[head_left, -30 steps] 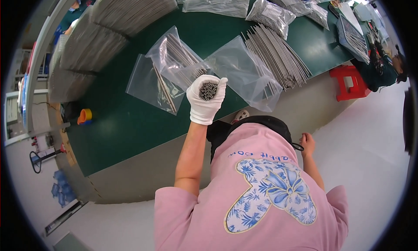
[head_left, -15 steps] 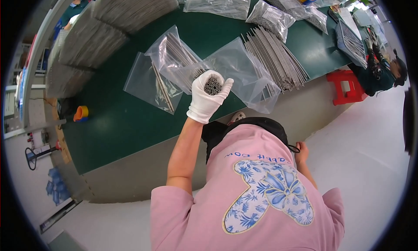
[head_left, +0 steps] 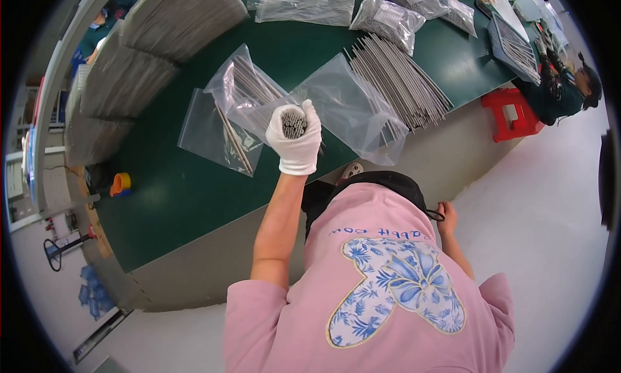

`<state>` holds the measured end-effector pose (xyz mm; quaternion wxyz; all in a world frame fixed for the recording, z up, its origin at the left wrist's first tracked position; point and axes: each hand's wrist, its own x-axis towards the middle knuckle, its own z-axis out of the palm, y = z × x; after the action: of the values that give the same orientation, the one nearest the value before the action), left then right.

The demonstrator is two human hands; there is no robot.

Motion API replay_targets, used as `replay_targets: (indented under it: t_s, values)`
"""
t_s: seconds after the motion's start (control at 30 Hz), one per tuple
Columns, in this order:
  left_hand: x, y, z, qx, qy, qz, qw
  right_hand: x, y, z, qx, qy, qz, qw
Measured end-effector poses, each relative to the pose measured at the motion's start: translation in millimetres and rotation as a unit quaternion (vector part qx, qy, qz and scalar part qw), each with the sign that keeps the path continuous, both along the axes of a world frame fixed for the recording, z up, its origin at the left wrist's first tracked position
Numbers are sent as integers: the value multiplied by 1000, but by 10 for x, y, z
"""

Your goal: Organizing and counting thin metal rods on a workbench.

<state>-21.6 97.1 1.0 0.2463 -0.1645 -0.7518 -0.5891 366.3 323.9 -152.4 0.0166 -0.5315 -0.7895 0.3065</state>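
Note:
My left hand (head_left: pixel 299 146), in a white glove, is closed round a bundle of thin metal tubes (head_left: pixel 294 125), whose hollow ends point up toward me. The bundle is over the table's near edge, in front of clear plastic bags (head_left: pixel 336 104). Inside the bag to the left, more tubes (head_left: pixel 249 78) show through the film. A flat clear bag (head_left: pixel 197 137) lies beside it, with a few thin tubes (head_left: pixel 233 139) across it. My right hand (head_left: pixel 447 219), bare, hangs by my waist with curled fingers against a black cord loop (head_left: pixel 435 214); what they grip is unclear.
A large pile of metal tubes (head_left: pixel 398 78) lies on the green table (head_left: pixel 174 211), right of the bags. Filled bags (head_left: pixel 388 22) and stacked wrapped packs (head_left: pixel 129 69) stand behind. A tape roll (head_left: pixel 120 185) sits left; a red stool (head_left: pixel 511 114) and another person (head_left: pixel 566 91) are right.
My left hand has shifted slightly left with the bundle, and the tube ends have tilted a little. Most of the scene has shifted slightly as the view moved. My right hand stays by my waist.

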Motion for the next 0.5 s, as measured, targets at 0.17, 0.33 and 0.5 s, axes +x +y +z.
replay_targets:
  t_s: [0.17, 0.33, 0.5]
  values:
    - [256, -72, -64, -5, 32, -13, 999, -56, 33, 73, -9, -6, -8, 1000]
    - [308, -161, -218, 15, -12, -11, 1000, -224, 187, 145, -57, 38, -49, 996]
    - [119, -239, -299, 130, -188, -17, 973, -1128, 249, 831, -286, 298, -96, 906]
